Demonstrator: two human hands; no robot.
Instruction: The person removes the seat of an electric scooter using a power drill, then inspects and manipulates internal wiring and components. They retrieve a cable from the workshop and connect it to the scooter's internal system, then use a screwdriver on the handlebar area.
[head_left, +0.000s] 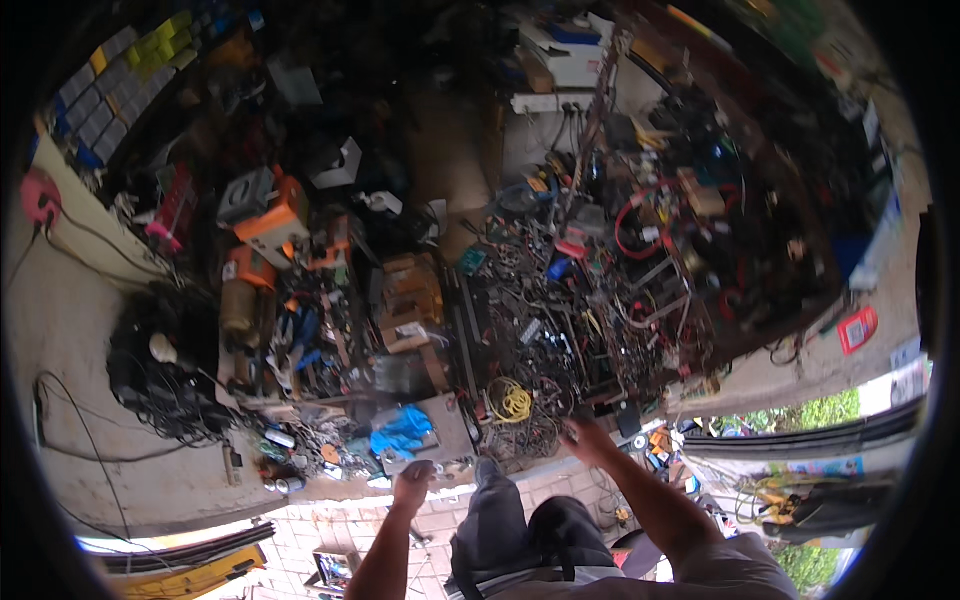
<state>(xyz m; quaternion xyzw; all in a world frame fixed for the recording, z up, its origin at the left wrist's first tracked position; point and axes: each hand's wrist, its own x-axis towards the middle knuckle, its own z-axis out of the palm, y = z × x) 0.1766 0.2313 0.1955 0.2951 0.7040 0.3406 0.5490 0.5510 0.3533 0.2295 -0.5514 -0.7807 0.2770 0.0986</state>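
A blue crumpled sheet [402, 432], soft and a little shiny, lies on a flat grey-brown board [453, 425], just beyond the left hand [415, 485]. A loose, round yellow coil [512, 402] lies near the right hand [587, 438], beside dark tangled clutter [555, 375]. For both hands, I cannot tell whether the grip is apart or together.

The crumpled blue sheet [402, 432] is showing glossy folds, perhaps of thin plastic though blur is softening them, while the yellow coil [513, 402] is looking smooth, the cardboard box [405, 336] matt and papery, and the brick paving [428, 540] rough.
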